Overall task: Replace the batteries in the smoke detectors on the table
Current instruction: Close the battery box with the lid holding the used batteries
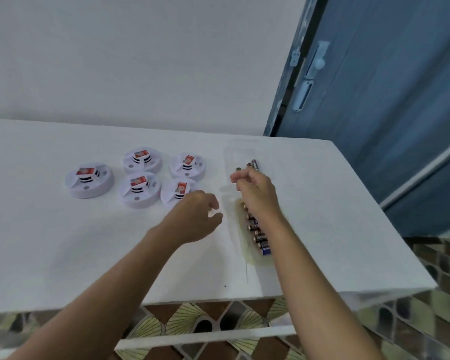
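Several white round smoke detectors [89, 182] with red labels lie grouped on the white table [89, 255], left of centre. A yellowish tray of dark batteries [260, 240] sits to their right, partly hidden under my right forearm. Beyond it lies a loose dark battery [255, 165] inside a clear container [240, 154]. My right hand [255, 190] hovers over that spot and pinches a small battery with a green tip [238, 168] in its fingertips. My left hand [198, 216] hangs over the table beside the nearest detector [178, 192], fingers loosely curled and holding nothing.
A white wall [140, 61] stands behind the table. A blue door [387, 100] with a pale latch is at the right. Patterned floor tiles [439, 268] show past the table's front and right edges.
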The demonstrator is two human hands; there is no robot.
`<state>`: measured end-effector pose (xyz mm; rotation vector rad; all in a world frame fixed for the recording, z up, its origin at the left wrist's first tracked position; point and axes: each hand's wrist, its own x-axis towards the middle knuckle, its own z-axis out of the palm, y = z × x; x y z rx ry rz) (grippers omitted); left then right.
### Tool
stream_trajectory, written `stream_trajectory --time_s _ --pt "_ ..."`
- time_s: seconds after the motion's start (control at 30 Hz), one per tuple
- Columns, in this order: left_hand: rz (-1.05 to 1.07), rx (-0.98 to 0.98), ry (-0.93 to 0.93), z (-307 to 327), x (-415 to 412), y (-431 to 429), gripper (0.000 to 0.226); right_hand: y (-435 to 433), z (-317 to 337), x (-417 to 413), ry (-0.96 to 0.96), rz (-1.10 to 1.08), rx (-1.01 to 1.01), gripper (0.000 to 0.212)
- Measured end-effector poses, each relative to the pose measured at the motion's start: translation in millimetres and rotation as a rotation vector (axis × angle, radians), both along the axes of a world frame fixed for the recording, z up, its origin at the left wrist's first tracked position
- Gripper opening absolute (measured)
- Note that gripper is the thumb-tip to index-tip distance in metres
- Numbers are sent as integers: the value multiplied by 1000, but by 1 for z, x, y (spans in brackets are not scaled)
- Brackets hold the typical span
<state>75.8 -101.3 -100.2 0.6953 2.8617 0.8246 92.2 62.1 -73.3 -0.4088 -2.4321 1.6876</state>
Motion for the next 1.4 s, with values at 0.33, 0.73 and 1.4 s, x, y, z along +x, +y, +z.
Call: stream_trajectory --time_s 0.33,0.73,1.4 --pt "206 -267 -79 -14 15 60 43 88 -44 24 -261 -145 507 38" --pt "278 -254 -207 -17 19 70 29 94 -55 41 -308 -59 523 31" --pt "341 757 -732 4 32 72 20 95 -24 38 -111 -213 182 27"
